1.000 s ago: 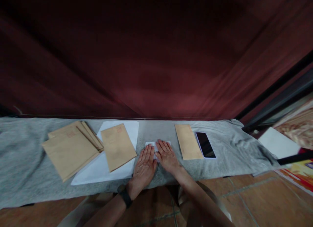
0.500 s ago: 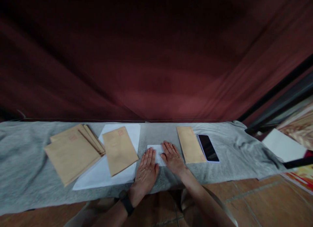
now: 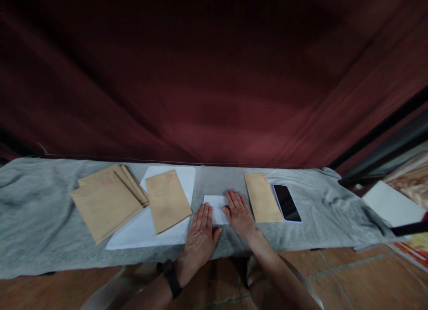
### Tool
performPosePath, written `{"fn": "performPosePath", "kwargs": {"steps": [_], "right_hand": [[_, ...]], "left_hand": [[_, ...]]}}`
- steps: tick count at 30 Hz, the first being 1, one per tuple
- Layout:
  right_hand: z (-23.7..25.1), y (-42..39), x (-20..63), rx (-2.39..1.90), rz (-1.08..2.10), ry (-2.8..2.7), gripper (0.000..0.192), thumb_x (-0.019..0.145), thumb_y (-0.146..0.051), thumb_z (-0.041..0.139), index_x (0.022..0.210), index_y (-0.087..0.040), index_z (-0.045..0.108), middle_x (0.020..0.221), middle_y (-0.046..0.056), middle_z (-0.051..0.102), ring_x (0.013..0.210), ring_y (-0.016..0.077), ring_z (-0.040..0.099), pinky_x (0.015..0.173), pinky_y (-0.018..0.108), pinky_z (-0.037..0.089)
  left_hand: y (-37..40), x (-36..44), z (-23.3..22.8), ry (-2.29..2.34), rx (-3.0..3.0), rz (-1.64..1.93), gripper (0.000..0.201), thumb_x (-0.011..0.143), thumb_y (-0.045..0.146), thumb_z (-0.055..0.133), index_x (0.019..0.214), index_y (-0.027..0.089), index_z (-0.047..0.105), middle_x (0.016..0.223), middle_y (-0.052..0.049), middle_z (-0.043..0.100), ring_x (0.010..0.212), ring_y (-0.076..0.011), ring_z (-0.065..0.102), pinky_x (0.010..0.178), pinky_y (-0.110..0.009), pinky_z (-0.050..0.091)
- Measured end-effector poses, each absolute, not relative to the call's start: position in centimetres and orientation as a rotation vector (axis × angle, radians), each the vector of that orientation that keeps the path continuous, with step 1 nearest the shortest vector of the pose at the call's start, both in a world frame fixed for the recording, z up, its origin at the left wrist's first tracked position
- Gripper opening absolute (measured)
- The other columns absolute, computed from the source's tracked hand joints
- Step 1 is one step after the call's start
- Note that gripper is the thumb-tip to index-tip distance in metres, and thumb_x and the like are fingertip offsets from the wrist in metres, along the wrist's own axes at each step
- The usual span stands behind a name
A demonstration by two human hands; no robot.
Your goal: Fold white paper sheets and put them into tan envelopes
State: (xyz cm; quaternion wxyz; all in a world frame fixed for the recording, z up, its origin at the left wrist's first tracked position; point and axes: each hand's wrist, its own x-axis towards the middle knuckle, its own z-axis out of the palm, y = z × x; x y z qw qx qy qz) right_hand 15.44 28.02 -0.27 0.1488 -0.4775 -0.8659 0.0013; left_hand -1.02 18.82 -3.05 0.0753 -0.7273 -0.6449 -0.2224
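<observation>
A small folded-looking sheet of white paper (image 3: 218, 210) lies flat on the grey cloth in front of me. My left hand (image 3: 201, 233) rests on its left edge, palm down, fingers stretched out and the thumb apart. On the right edge lies my right hand (image 3: 240, 214), also flat with its fingers extended. A single brown envelope (image 3: 263, 198) sits just right of my right hand. Left of my left hand, another brown envelope (image 3: 168, 201) lies on larger white sheets (image 3: 133, 235).
Several brown envelopes (image 3: 107, 203) are piled at the left, overlapping the white sheets. A phone (image 3: 286, 204) lies right of the single envelope. The grey cloth (image 3: 334, 212) covers the narrow table. Behind it hangs a dark red curtain (image 3: 214, 100).
My hands have shifted slightly on the small paper, and more of its middle shows between them. The whole view has turned a little; envelopes and phone keep their places.
</observation>
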Motion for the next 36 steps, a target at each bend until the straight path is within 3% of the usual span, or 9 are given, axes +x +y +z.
{"fn": "performPosePath", "kwargs": {"steps": [8, 13, 17, 21, 25, 31, 34, 36], "right_hand": [[-0.7, 26.9, 14.2, -1.223, 0.083, -2.584, 0.054, 0.108, -0.042, 0.035, 0.158, -0.022, 0.035, 0.164, 0.008, 0.032, 0.152, 0.0227, 0.032, 0.124, 0.046, 0.027], [-0.8, 26.9, 14.4, -1.251, 0.082, -2.569, 0.053, 0.108, -0.042, 0.036, 0.156, -0.02, 0.039, 0.164, 0.009, 0.033, 0.151, 0.0229, 0.033, 0.124, 0.046, 0.028], [-0.6, 27.0, 14.3, -1.256, 0.09, -2.567, 0.053, 0.107, -0.042, 0.038, 0.156, -0.019, 0.04, 0.163, 0.01, 0.035, 0.151, 0.0241, 0.033, 0.124, 0.047, 0.027], [-0.7, 27.2, 14.2, -1.254, 0.1, -2.575, 0.053, 0.106, -0.042, 0.041, 0.155, -0.02, 0.042, 0.162, 0.011, 0.037, 0.15, 0.0253, 0.035, 0.123, 0.048, 0.029], [-0.6, 27.3, 14.3, -1.261, 0.119, -2.58, 0.053, 0.105, -0.039, 0.045, 0.153, -0.019, 0.044, 0.162, 0.011, 0.038, 0.15, 0.0263, 0.035, 0.123, 0.049, 0.03], [0.9, 27.7, 12.8, -1.264, 0.407, -2.385, 0.046, 0.1, -0.028, 0.046, 0.143, -0.015, 0.056, 0.155, 0.014, 0.048, 0.146, 0.0271, 0.041, 0.12, 0.049, 0.036], [1.4, 27.0, 10.4, -1.222, 0.871, -2.126, 0.04, 0.098, -0.028, 0.046, 0.133, -0.019, 0.064, 0.135, 0.012, 0.066, 0.123, 0.0256, 0.062, 0.105, 0.044, 0.053], [1.4, 26.1, 8.5, -1.211, 1.277, -1.937, 0.036, 0.097, -0.032, 0.047, 0.124, -0.021, 0.067, 0.114, 0.009, 0.073, 0.092, 0.0219, 0.072, 0.078, 0.036, 0.062]], "left_hand": [[18.6, -1.1, -3.2, -1.895, -2.189, -0.683, 0.072, 0.098, 0.036, 0.043, 0.16, 0.007, 0.021, 0.158, -0.023, 0.04, 0.148, -0.0326, 0.038, 0.12, -0.054, 0.034], [18.4, -1.0, -1.4, -1.942, -2.241, -0.549, 0.061, 0.097, 0.038, 0.044, 0.147, 0.004, 0.046, 0.149, -0.024, 0.052, 0.143, -0.0345, 0.045, 0.114, -0.053, 0.041], [19.3, -3.1, 2.1, -1.955, -2.334, -0.55, 0.045, 0.1, 0.034, 0.042, 0.136, 0.015, 0.06, 0.142, -0.015, 0.062, 0.134, -0.0277, 0.056, 0.113, -0.044, 0.045], [20.8, -8.9, 4.4, -2.206, -1.917, -0.705, 0.055, 0.099, 0.04, 0.042, 0.147, 0.013, 0.049, 0.155, -0.017, 0.049, 0.147, -0.0324, 0.039, 0.118, -0.05, 0.037], [21.4, -13.7, 4.3, -2.539, -1.693, -0.465, 0.079, 0.09, 0.053, 0.057, 0.151, 0.006, 0.041, 0.161, -0.026, 0.034, 0.15, -0.0433, 0.028, 0.114, -0.06, 0.036], [20.6, -13.0, 4.6, -2.673, -1.945, -0.072, 0.086, 0.086, 0.058, 0.06, 0.154, 0.011, 0.037, 0.166, -0.022, 0.024, 0.155, -0.0384, 0.017, 0.12, -0.06, 0.023], [20.4, -12.4, 5.4, -2.725, -2.046, 0.02, 0.09, 0.086, 0.058, 0.058, 0.157, 0.009, 0.031, 0.168, -0.022, 0.016, 0.156, -0.038, 0.014, 0.119, -0.063, 0.022], [20.3, -12.4, 5.8, -2.723, -2.118, 0.051, 0.093, 0.084, 0.054, 0.06, 0.158, 0.009, 0.028, 0.169, -0.02, 0.011, 0.157, -0.0376, 0.01, 0.118, -0.064, 0.022]]}}
